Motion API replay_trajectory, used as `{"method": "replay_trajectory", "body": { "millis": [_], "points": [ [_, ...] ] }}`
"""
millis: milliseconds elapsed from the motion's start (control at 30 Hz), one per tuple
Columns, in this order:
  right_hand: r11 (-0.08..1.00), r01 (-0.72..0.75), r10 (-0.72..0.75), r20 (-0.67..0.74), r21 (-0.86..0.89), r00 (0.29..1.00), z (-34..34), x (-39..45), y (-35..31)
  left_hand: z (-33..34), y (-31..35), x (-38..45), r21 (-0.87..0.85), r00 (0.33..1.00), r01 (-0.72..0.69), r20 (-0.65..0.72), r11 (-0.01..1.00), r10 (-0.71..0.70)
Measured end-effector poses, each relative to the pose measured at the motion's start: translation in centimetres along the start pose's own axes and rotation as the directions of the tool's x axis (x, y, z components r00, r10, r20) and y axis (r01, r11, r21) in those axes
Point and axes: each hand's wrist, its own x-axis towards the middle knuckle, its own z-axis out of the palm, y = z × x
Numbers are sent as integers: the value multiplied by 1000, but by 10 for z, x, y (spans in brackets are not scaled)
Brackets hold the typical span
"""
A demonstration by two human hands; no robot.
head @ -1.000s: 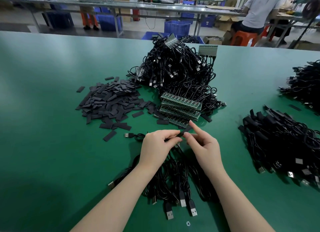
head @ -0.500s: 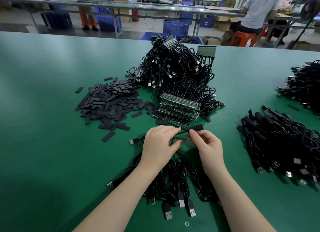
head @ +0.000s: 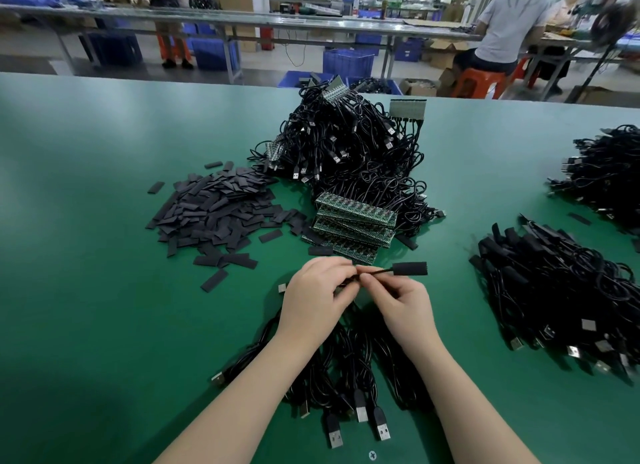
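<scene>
Head view | left hand (head: 317,297) and right hand (head: 403,304) pinch cable (head: 375,273) | sleeve (head: 409,268) hides its end | grip blurred

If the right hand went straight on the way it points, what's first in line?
Probably the stack of green circuit-board strips, just beyond the thin black cable the right hand pinches; depth is unclear.

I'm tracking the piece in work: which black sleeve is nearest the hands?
The sleeve on the end of the cable that the left hand and right hand pinch. The others lie loose in the heap further left.
</scene>
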Motion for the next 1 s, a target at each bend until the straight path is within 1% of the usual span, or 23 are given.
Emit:
{"method": "replay_trajectory", "body": {
  "millis": [100, 133, 200, 267, 300, 333, 367, 400, 433, 467, 500, 533, 567, 600, 633, 667, 700, 767, 867, 933, 967, 1000],
  "points": [
    [972, -54, 81, -108, 229, 991, -13, 2, -7, 2, -3, 1, 31, 997, 15, 75, 999, -18],
    [960, -52, 95, -144, 275, 985, -21, 3, -12, 3, -4, 2, 53, 994, 20, 102, 998, -25],
    [953, 14, 65, -250, 302, 966, -41, 3, -24, 5, -7, 1, 73, 992, 24, 121, 997, -33],
    [952, 114, 3, -381, 284, 925, -68, 0, -41, 7, -7, 1, 81, 993, 28, 113, 996, -37],
    [960, 152, -35, -440, 234, 897, -83, -2, -50, 7, -7, 1, 83, 994, 34, 100, 996, -42],
    [975, 166, -72, -498, 147, 864, -98, -5, -57, 8, -7, 1, 83, 995, 40, 87, 996, -47],
    [988, 153, -124, -556, 7, 822, -114, -6, -62, 8, -7, 1, 81, 995, 46, 80, 996, -53],
    [979, 107, -192, -599, -176, 777, -130, -6, -64, 8, -6, 1, 78, 995, 52, 79, 996, -58],
    [923, 12, -269, -621, -386, 736, -147, -2, -64, 8, -6, 0, 73, 995, 58, 82, 996, -64],
    [815, -122, -330, -627, -566, 706, -162, 3, -62, 8, -6, 0, 67, 994, 63, 84, 996, -68],
    [687, -247, -362, -617, -683, 699, -175, 9, -58, 7, -5, 0, 64, 994, 65, 88, 996, -71],
    [567, -348, -335, -595, -746, 730, -184, 15, -54, 6, -4, 0, 61, 993, 71, 93, 996, -76],
    [455, -427, -247, -571, -782, 783, -190, 21, -50, 6, -3, 0, 56, 992, 80, 96, 995, -85],
    [339, -488, -116, -551, -804, 827, -194, 25, -44, 5, -3, 0, 46, 991, 91, 96, 995, -95],
    [251, -528, 15, -542, -812, 840, -197, 29, -38, 5, -2, 0, 34, 990, 102, 98, 994, -105],
    [216, -548, 111, -537, -808, 836, -200, 32, -33, 4, -2, 0, 26, 989, 110, 101, 994, -112],
    [219, -561, 175, -533, -799, 828, -204, 34, -30, 4, -2, 0, 26, 988, 114, 101, 993, -116],
    [219, -562, 249, -512, -797, 822, -211, 41, -26, 4, -1, 1, 38, 987, 120, 102, 992, -123],
    [168, -548, 375, -461, -819, 804, -221, 51, -27, 4, 0, 1, 47, 984, 133, 112, 990, -137],
    [161, -535, 414, -436, -829, 799, -225, 56, -30, 4, 0, 1, 51, 982, 143, 118, 988, -148],
    [147, -533, 400, -443, -833, 802, -224, 57, -33, 5, 0, 1, 53, 980, 152, 122, 987, -158],
    [128, -529, 349, -461, -839, 816, -221, 56, -38, 5, -1, 0, 53, 978, 165, 121, 985, -170]
  ]
}}
